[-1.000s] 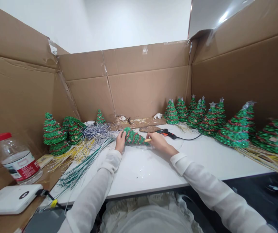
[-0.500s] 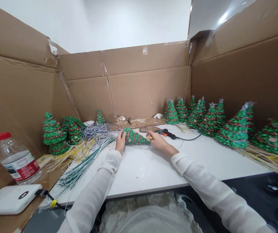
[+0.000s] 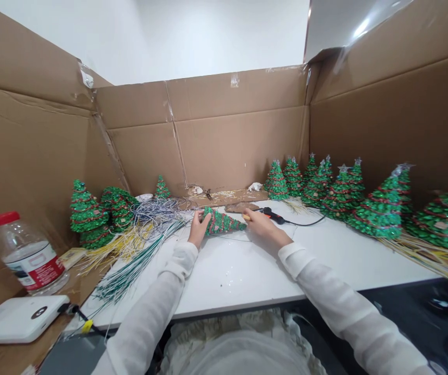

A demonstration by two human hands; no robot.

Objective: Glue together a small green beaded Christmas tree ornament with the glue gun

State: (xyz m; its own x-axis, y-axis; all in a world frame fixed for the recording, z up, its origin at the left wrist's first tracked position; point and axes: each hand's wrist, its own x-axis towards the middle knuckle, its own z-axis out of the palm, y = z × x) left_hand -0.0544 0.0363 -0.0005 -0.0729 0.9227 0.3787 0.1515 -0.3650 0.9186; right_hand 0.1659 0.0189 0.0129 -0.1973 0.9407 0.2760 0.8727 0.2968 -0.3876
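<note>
Centrally, the left hand (image 3: 198, 228) has its fingers closed around the wide end of a miniature Christmas tree (image 3: 225, 223), which lies sideways, tip to the right, above the white tabletop (image 3: 239, 276). Near that tip, the right hand (image 3: 262, 226) pinches a short tan stick (image 3: 246, 216). Just beyond lies a black-and-orange corded tool (image 3: 274, 215). At near left, a red-capped plastic bottle (image 3: 38, 260) stands; its fill level is unclear. Cardboard walls (image 3: 239, 148) enclose the tabletop, with star-topped trees (image 3: 380, 208) along the right.
</note>
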